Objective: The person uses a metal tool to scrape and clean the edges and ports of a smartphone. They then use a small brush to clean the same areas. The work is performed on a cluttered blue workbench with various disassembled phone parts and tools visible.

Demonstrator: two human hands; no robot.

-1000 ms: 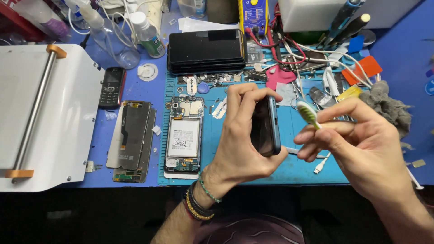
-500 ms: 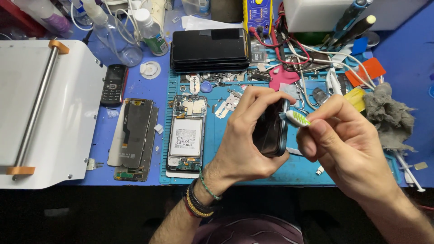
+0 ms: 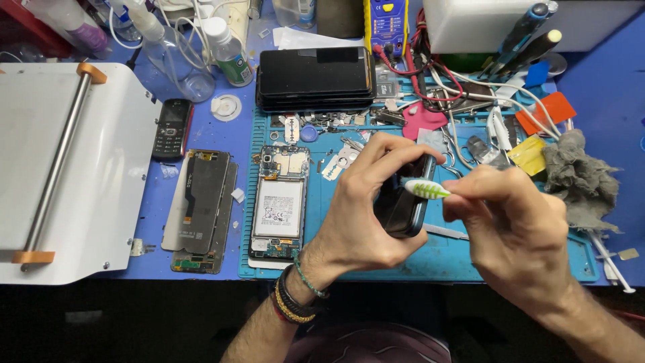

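Two hands meet over the blue mat (image 3: 470, 259) on our desk (image 3: 605, 87). Our left hand (image 3: 363, 215) has its grip clamped around a dark phone (image 3: 402, 205), fingers curled over the top edge and thumb underneath; the phone stands on edge above the mat, its long axis running up and slightly right, away from us. Our right hand (image 3: 510, 228) pinches a small green-and-white brush (image 3: 426, 189), grip closed on its handle; the brush lies roughly level, head pointing left and touching the phone's upper end.

Left of the phone, an opened handset (image 3: 279, 205) lies flat, its battery bearing a white rectangular label. Further left sits a detached screen panel (image 3: 201, 202) and a small black keypad phone (image 3: 171, 128). Behind, a stack of dark phones (image 3: 316, 77) rests by a clear bottle with a green label (image 3: 228, 57). Orange (image 3: 547, 111) and yellow (image 3: 527, 154) flat tags lie at the right, near a grey rag (image 3: 581, 178).
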